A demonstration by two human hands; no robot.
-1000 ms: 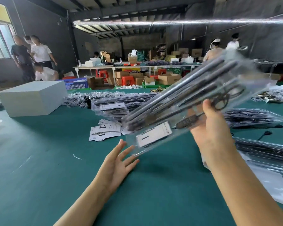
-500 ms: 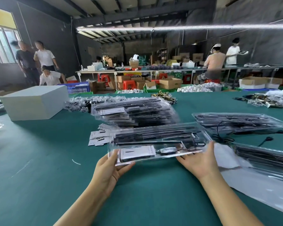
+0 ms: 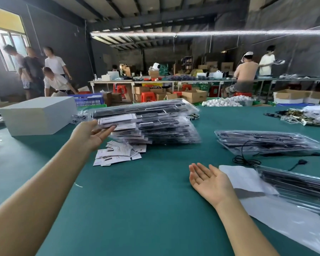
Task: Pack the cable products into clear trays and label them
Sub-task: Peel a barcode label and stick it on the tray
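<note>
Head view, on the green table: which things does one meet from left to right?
White box → left hand → loose paper labels → tall stack of packed clear trays → right hand → smaller tray stack.

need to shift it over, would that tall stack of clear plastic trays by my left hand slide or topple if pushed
The tall stack of clear plastic trays looks unevenly piled, so upper trays would probably slip apart. Smooth plastic on the green table cover likely slides; pushing low seems safer.
</note>
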